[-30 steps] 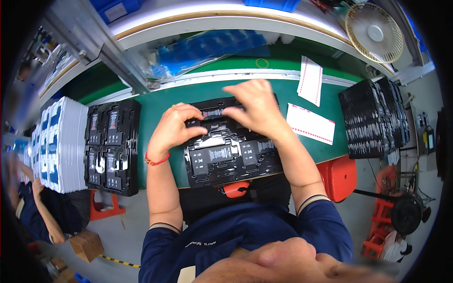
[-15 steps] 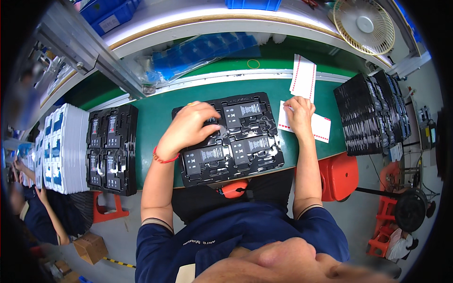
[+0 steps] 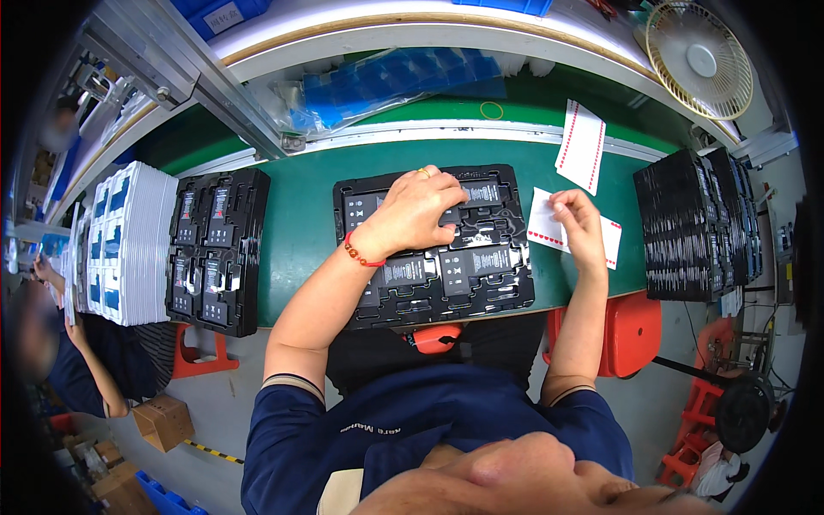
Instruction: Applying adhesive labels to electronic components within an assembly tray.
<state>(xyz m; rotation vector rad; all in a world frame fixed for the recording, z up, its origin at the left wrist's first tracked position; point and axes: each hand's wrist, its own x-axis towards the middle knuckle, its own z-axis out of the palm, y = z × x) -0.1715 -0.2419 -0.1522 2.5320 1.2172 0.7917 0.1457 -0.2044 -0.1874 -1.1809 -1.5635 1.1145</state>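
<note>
A black plastic tray in front of me holds several flat black phone batteries in its pockets. My left hand lies over the tray's upper half, thumb apart from the bent fingers, the fingertips at the upper right battery. It partly covers the batteries on the left. To the right, my right hand is over a white sheet with red heart-shaped stickers. Its thumb and index finger are pinched together; whatever is between them is too small to make out.
A second sticker sheet lies farther back. Black filled trays and a white tray stack stand at left, with a tall black tray stack at right. A fan sits on the shelf. Another person works far left.
My left hand has moved right across the tray, from the upper left battery to the upper right one. My right hand has turned and shifted slightly over the sheet. The whole view has shifted a little.
</note>
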